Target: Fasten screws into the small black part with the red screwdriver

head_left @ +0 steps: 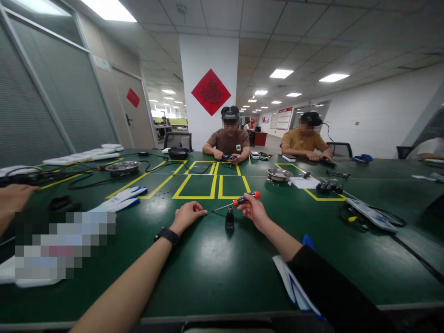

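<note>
My right hand [255,212] grips a screwdriver [244,200] by its red and black handle. The shaft slants left and down, its tip close to the fingertips of my left hand [187,217]. Those left fingers are pinched together low over the table; whatever they may hold is too small to make out. Between my hands a small black cone-shaped part [229,219] with a narrow neck stands upright on the green table [208,277], just below the screwdriver's shaft.
White-and-blue gloves [121,199] lie left, another pair [294,286] by my right forearm. Metal bowls [123,166] [279,174] stand farther back. Black parts [329,186] and cables sit right. Two people work opposite; another person's hand [15,201] shows at left.
</note>
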### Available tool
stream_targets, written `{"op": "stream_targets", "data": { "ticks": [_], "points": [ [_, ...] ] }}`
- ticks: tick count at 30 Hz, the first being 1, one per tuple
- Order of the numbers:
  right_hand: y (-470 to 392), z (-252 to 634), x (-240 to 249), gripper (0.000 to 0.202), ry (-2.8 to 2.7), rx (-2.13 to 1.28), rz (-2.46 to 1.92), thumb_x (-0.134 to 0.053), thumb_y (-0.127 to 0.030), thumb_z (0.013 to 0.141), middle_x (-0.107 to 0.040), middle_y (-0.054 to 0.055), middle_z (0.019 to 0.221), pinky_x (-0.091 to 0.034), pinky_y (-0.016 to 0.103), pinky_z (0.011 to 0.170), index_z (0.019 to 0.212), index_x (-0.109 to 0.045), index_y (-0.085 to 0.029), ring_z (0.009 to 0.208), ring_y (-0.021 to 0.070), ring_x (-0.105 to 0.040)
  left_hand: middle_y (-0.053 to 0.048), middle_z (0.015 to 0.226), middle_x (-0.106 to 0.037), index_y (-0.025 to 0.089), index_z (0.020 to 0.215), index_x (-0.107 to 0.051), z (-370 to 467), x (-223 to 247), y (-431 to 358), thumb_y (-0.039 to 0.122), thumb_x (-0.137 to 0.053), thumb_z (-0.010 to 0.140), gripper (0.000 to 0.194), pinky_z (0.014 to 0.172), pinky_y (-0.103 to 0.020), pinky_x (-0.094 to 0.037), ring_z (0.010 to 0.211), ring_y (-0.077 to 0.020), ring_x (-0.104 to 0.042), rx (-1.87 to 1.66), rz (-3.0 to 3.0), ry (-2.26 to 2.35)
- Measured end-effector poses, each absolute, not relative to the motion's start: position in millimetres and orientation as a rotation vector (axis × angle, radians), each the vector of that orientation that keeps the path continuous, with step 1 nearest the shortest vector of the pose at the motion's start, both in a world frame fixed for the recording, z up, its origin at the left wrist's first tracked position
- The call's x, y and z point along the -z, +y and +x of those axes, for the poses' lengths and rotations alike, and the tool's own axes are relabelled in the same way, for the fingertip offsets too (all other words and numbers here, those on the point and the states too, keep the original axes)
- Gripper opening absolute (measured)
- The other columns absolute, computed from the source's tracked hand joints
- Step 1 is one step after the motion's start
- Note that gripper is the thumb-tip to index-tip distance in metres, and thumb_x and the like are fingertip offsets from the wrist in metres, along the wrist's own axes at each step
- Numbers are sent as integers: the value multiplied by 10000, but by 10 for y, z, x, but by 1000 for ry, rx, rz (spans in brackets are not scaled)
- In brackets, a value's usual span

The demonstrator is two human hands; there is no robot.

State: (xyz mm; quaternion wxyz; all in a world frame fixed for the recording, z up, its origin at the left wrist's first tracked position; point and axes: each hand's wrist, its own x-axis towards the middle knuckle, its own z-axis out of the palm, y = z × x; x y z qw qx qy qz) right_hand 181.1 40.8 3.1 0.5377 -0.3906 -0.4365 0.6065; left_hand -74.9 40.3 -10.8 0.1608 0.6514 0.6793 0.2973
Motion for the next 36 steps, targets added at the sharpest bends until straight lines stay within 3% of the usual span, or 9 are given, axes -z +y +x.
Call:
{"op": "stream_targets", "data": {
  "ticks": [12,28,36],
  "points": [
    [408,1816,-2,205,-1101,-1537,-835,-611,-320,764,-653,44,590,-439,155,432,810,-622,-121,462,75,-552,2,711,-629,189,825,-609,-758,89,413,485,-706,551,415,582,-240,-362,719,-182,-595,-842,1849,1919],
    [444,1846,-10,202,-969,-1576,-845,-580,-320,782,-633,30,552,-436,156,425,752,-597,-121,441,72,-542,-4,723,-647,187,780,-627,-761,68,393,502,-705,539,404,591,-244,-373,731,-186,-598,-823,1852,1909],
    [437,1835,-5,200,-984,-1587,-853,-601,-309,765,-638,47,552,-437,166,427,763,-606,-108,440,82,-546,-7,670,-648,179,722,-624,-777,83,446,588,-606,617,422,575,-240,-373,694,-181,-589,-845,1808,1887]
  ]
}}
